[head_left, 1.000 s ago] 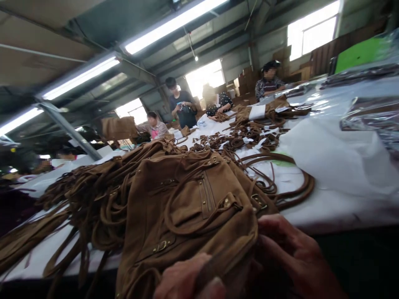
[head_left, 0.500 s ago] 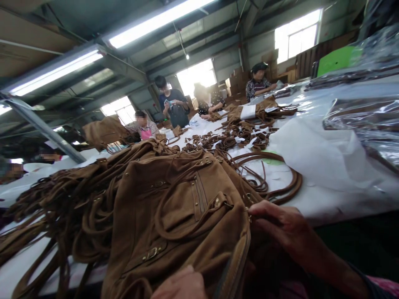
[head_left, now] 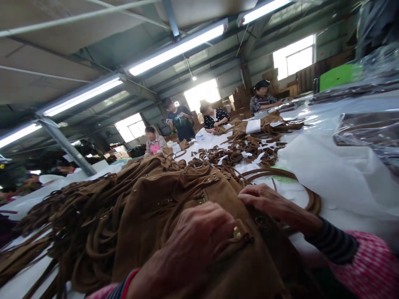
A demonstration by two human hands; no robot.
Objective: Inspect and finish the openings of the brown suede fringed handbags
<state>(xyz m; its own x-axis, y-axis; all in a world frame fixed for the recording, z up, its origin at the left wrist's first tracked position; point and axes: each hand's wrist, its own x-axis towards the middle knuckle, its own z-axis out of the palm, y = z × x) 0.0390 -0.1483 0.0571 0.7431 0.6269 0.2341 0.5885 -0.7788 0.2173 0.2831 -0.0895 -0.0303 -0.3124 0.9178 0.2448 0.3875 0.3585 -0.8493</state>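
A large brown handbag [head_left: 149,224] with brass-coloured fittings lies in front of me, its front face up. My left hand [head_left: 199,232] is over the middle of it, fingers curled beside the handle tab; the back of the hand hides the fingertips and what they hold. At the bag's upper right side, my right hand [head_left: 264,201] has its fingers pressed together on the brown material. A rounded handle on the bag is partly covered by my left hand.
More brown bags with long straps [head_left: 81,216] are heaped on the left. Beyond lie bundled brown straps [head_left: 237,153] with white wraps. White sheeting [head_left: 336,166] and plastic-wrapped goods [head_left: 368,128] are at right. Several people work across the table.
My left hand has risen from the bag's lower edge to its middle, over the handle. The right hand has shifted up along the side, off the zipper end. The view has tilted up.
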